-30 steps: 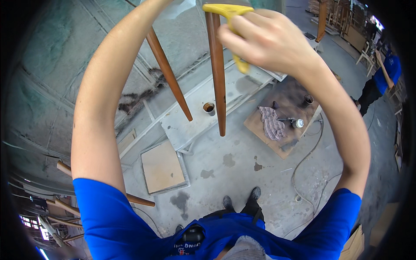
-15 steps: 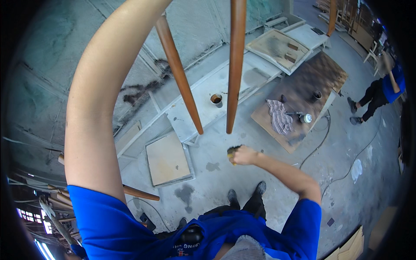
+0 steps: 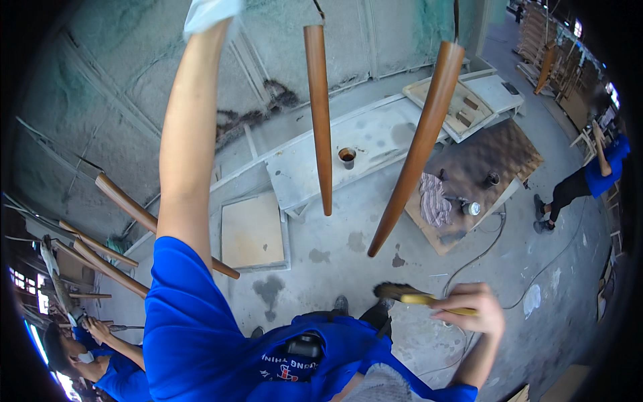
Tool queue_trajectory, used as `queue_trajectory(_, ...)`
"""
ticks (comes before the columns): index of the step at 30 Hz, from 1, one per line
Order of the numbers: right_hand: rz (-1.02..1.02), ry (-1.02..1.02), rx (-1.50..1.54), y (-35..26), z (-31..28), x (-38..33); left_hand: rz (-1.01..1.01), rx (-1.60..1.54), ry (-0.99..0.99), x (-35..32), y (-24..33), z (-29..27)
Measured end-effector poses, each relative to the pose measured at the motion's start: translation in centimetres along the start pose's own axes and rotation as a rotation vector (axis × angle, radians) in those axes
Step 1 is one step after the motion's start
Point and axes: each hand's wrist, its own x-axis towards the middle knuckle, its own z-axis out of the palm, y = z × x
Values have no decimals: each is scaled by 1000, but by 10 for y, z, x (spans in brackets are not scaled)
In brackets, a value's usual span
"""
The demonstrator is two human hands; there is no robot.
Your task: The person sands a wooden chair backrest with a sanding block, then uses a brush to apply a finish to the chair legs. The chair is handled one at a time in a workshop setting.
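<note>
In my right hand (image 3: 472,308) is a paintbrush (image 3: 408,295) with a yellow handle and dark bristles pointing left, held below the hanging legs. My raised left hand (image 3: 213,12) reaches the top edge of the view. Something white, a glove or a cloth, covers it, and blur and the edge hide its fingers. Two brown tapered wooden legs hang from hooks in front of me: one nearly upright wooden leg (image 3: 319,120) and one tilted wooden leg (image 3: 418,147) to its right. The brush touches neither.
A cup of dark liquid (image 3: 347,157) stands on a pale bench (image 3: 295,177). A brown board (image 3: 492,157) bears a striped cloth (image 3: 434,201) and a can (image 3: 471,208). More wooden legs (image 3: 124,201) hang at left. One person (image 3: 117,362) is lower left, another (image 3: 589,171) far right.
My right hand has moved right and toward me, bringing the brush into fuller view. The hanging legs have shifted and show their upper ends. My left arm appears further right.
</note>
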Motion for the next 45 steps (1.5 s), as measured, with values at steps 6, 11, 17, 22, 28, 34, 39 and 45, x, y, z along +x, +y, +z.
queue_trajectory(6,62,117,58,-48,-51,-63,-282,-105,-836,-26,-110,10)
queue_trajectory(11,105,199,25,-75,-29,-77,-304,-314,-995,-34,-138,51)
queue_trajectory(17,199,205,-19,-107,-2,-90,-217,-391,-1197,-19,-156,53)
queue_trajectory(22,255,206,-84,-118,7,-76,-99,-191,-1072,-15,-179,18)
queue_trajectory(28,-138,261,-198,-164,-10,-7,-29,-202,-889,-26,-168,-46)
queue_trajectory(34,-600,329,-448,-148,54,105,-20,-55,-803,-44,-153,-94)
queue_trajectory(39,-777,249,-821,-98,120,167,2,33,-769,-59,-140,-106)
queue_trajectory(45,-812,-398,-611,-41,218,133,23,81,-761,-68,-129,-109)
